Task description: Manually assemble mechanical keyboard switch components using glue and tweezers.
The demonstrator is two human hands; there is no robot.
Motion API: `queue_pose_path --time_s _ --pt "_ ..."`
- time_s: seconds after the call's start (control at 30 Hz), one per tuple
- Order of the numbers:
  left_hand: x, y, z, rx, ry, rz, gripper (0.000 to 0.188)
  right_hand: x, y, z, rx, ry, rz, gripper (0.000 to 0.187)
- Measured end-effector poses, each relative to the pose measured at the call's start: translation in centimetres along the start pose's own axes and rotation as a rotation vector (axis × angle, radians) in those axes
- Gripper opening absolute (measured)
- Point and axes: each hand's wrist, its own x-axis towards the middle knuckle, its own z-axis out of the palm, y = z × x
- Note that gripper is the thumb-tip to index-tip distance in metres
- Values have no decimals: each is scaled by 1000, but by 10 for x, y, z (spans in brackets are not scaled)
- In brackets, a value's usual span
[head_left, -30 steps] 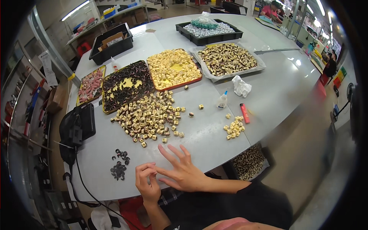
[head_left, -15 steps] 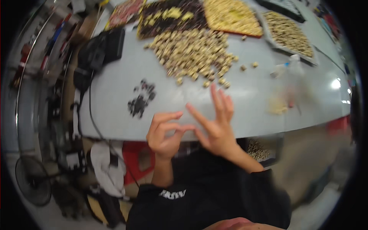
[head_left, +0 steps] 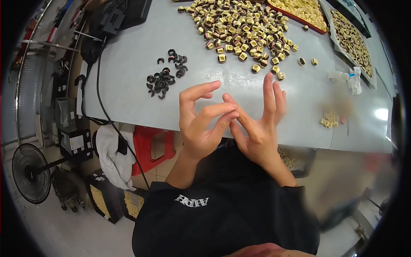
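My left hand [head_left: 201,118] and my right hand [head_left: 261,130] meet in the air over the table's near edge. The left thumb and a bent finger close together at the tip of my right index finger; whether something small sits between them is hidden. The right hand's fingers are stretched and spread, with nothing visible in them. Beyond the hands lies a big heap of small cube-like pieces [head_left: 244,32], with yellow square faces and dark or pinkish sides. Left of it is a small group of black curved, C-shaped pieces [head_left: 162,81].
A red-rimmed tray of yellow pieces [head_left: 317,28] and a white tray of small pieces [head_left: 374,79] stand far right. Crumpled white plastic [head_left: 354,80] and a small yellow pile [head_left: 329,120] lie right. A black cable [head_left: 99,75] hangs left, near a red stool [head_left: 143,150].
The table and its heaps have shifted up in view. My hands have come closer together; the left thumb and finger now meet at the right index fingertip, where there was a gap.
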Motion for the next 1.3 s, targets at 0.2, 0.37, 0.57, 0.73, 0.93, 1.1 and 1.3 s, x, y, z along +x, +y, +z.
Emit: queue_pose_path --time_s 0.2,0.37,0.57,0.73,0.93,1.1,1.3 --pt "1 1 3 124 -14 19 17 0 0 -2 -53 27 14 49" --pt "2 6 7 192 -56 12 12 -4 8 -4 -38 20 -29 49" --pt "-7 7 5 213 -49 87 20 -8 9 -12 80 47 -56 51" --pt "9 22 19 107 -60 24 28 -7 8 -3 -5 59 -101 41" --pt "9 21 19 186 -169 10 28 -10 10 -2 60 50 -114 37" --pt "12 22 22 249 -189 18 23 -10 12 -1 72 14 -132 38" --pt "17 25 29 257 -180 -40 19 -10 14 0 35 -20 -130 43"
